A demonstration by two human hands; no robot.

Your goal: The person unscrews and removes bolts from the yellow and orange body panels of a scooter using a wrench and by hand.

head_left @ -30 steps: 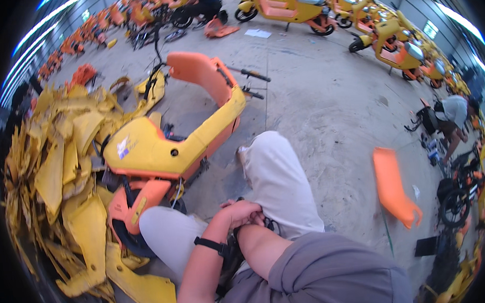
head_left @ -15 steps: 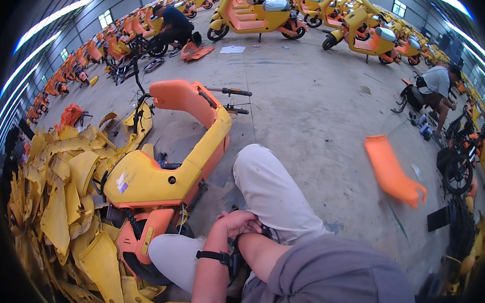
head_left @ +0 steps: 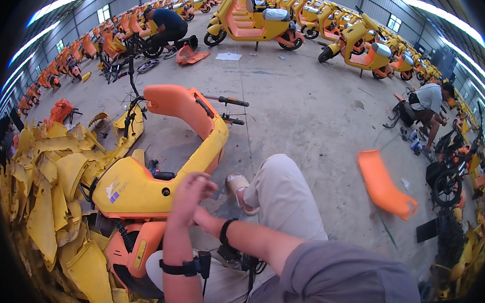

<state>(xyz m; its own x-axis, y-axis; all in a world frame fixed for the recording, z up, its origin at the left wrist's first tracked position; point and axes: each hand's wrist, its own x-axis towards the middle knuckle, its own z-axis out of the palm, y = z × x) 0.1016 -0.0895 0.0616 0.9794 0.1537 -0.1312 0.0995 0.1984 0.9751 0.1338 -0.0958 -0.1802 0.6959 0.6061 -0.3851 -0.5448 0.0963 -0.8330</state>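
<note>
My left hand (head_left: 191, 191) is raised beside the yellow and orange scooter body (head_left: 140, 185). Its fingers are loosely bent and slightly apart, with nothing visible in them. My right hand (head_left: 203, 218) reaches across to my left wrist, and its fingers are hidden behind that wrist. Black straps circle both forearms, with a small black device (head_left: 203, 263) on the left one. The scooter body lies tilted in front of me, its orange front panel (head_left: 168, 95) pointing away. A dark tool (head_left: 161, 173) rests in its frame opening.
A heap of yellow plastic panels (head_left: 59, 210) fills the left side. An orange panel (head_left: 384, 182) lies on the floor to the right. One person (head_left: 164, 26) crouches far left, another (head_left: 429, 103) bends at the right near scooter parts. Rows of scooters (head_left: 252, 25) stand behind.
Both hands have risen from beside my knee toward the scooter body. My right forearm has come into fuller view. My right knee has moved, and a shoe now shows. The view has shifted slightly.
</note>
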